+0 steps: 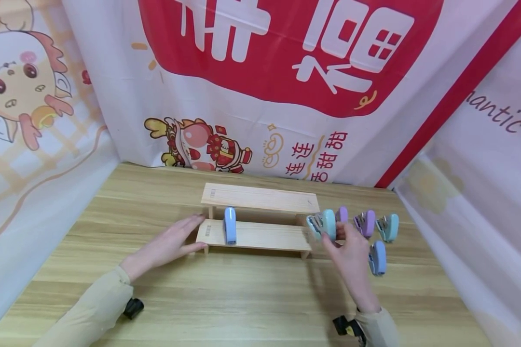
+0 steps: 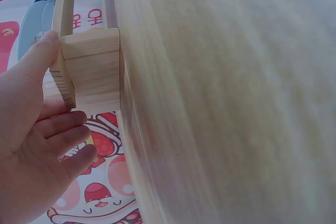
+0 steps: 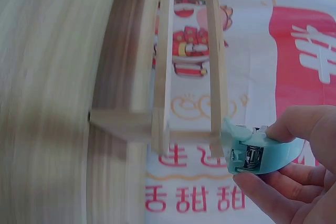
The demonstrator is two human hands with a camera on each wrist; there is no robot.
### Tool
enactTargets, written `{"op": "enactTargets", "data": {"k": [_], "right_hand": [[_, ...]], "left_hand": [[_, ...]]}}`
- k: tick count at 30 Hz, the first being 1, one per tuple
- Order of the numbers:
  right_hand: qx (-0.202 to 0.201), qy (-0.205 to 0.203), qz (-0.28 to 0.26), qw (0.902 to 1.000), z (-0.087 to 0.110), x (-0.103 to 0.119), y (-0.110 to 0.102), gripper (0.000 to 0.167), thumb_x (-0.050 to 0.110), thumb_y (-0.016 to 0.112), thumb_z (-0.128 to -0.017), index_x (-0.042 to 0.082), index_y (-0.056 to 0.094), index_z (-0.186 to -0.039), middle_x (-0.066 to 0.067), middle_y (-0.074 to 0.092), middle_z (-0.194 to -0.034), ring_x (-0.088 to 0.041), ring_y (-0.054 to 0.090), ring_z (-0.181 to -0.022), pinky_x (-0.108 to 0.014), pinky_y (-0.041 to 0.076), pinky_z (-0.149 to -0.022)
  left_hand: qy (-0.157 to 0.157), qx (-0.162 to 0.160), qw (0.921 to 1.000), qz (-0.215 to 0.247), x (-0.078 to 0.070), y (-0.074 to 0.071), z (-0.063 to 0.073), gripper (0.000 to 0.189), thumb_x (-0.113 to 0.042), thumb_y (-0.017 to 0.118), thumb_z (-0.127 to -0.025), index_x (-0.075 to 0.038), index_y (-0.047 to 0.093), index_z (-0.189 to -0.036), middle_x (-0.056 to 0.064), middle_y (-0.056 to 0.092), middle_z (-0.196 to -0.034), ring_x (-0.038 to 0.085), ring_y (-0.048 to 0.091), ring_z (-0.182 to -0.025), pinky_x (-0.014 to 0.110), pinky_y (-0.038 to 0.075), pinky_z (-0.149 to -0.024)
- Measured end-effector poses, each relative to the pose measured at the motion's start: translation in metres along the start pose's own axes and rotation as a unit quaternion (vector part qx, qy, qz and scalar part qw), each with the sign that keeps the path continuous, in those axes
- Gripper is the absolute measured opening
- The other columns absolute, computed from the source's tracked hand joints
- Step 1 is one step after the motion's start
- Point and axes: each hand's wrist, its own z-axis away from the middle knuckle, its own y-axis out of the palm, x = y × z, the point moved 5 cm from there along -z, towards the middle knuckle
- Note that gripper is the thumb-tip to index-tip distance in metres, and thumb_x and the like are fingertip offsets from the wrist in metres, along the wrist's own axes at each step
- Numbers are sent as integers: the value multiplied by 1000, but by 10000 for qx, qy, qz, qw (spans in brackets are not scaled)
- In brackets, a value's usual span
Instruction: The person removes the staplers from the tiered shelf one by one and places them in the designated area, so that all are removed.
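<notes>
A light-blue stapler [image 1: 230, 225] stands on the lower board of a two-tier wooden rack [image 1: 265, 234], near its left end. My left hand [image 1: 173, 242] holds that end of the lower board, thumb at the front corner and fingers toward the back; in the left wrist view the index fingertip is hidden behind the board's end [image 2: 90, 72]. With thumb and fingers my right hand [image 1: 349, 253] grips a mint-green stapler [image 1: 327, 224] at the rack's right end. In the right wrist view this stapler [image 3: 262, 153] has its metal spring end facing the rack.
Right of the rack, beyond my right hand, stand a purple stapler [image 1: 364, 223], another purple one [image 1: 341, 214] partly hidden, a mint-green one [image 1: 388, 227] and a blue one [image 1: 377, 258]. Printed cloth [image 1: 278, 135] hangs behind the wood-grain table [image 1: 243, 299] and at both sides.
</notes>
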Motion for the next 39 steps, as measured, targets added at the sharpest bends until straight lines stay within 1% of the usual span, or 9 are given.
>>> {"op": "enactTargets", "data": {"k": [4, 8, 10, 19, 23, 26, 30, 33, 39], "right_hand": [[-115, 159, 179, 9996, 1, -14, -13, 24, 5, 77, -79, -3, 65, -99, -18, 73, -85, -28, 72, -74, -21, 59, -56], [-405, 189, 191, 9988, 1, -30, -25, 24, 4, 78, -78, -6, 65, -96, -20, 72, -82, -31, 72, -71, 0, 45, -58], [-565, 180, 241, 9979, 2, -38, -31, 24, 3, 78, -77, -7, 65, -95, -21, 72, -81, -31, 71, -70, 6, 39, -58], [-863, 506, 445, 9940, 8, -71, -56, 26, 2, 77, -75, -8, 65, -96, -24, 72, -80, -33, 69, -68, 7, 36, -56], [-914, 703, 492, 9921, 10, -83, -65, 27, 1, 77, -75, -9, 65, -97, -26, 72, -82, -6, 62, -64, 6, 36, -56], [-959, 829, 530, 9905, 10, -92, -71, 28, 2, 77, -74, -9, 66, -98, -27, 72, -83, 15, 47, -67, 5, 37, -55], [-933, 1036, 619, 9883, 12, -103, -77, 31, 5, 77, -76, -8, 66, -102, -28, 72, -87, 25, 40, -66, 5, 35, -55], [-913, 1170, 687, 9865, 13, -112, -80, 31, 7, 77, -77, -8, 66, -102, -28, 72, -88, 27, 38, -65, 5, 34, -55], [-751, 1469, 824, 9828, 15, -129, -85, 32, 9, 78, -78, -8, 65, -102, -29, 71, -90, 16, 41, -64, 3, 34, -54]], "left_hand": [[16, 5, 10000, -25, 0, 0, 0, 81, -49, 66, -92, 0, 37, -151, 25, 41, -154, 43, 42, -141, 60, 38, -116], [11, 22, 10000, -23, -1, -1, 0, 81, -49, 66, -92, 0, 38, -150, 25, 41, -154, 43, 43, -141, 60, 38, -116], [-2, 34, 10000, -16, -2, -1, 0, 81, -49, 66, -92, 0, 38, -150, 25, 41, -154, 43, 43, -141, 60, 38, -116], [24, 15, 10000, -23, -3, -2, -1, 81, -48, 67, -91, 0, 38, -150, 25, 41, -154, 43, 43, -140, 60, 38, -115], [22, 12, 10000, -20, -2, -1, -1, 82, -48, 67, -91, 0, 38, -150, 25, 41, -154, 43, 43, -140, 60, 39, -115], [7, 13, 10000, -14, -2, -1, 0, 81, -48, 67, -91, -1, 38, -150, 25, 41, -154, 43, 43, -140, 61, 39, -115], [3, 3, 10000, 5, -2, -2, 0, 82, -49, 67, -91, -1, 38, -151, 24, 41, -154, 43, 43, -140, 60, 39, -115], [26, -10, 10000, -17, -2, -2, 0, 82, -49, 67, -91, -1, 37, -151, 24, 41, -154, 43, 44, -140, 61, 39, -115], [18, -5, 10000, -8, -3, -2, 0, 82, -49, 67, -91, -1, 37, -151, 24, 41, -154, 43, 44, -140, 61, 39, -115]]}}
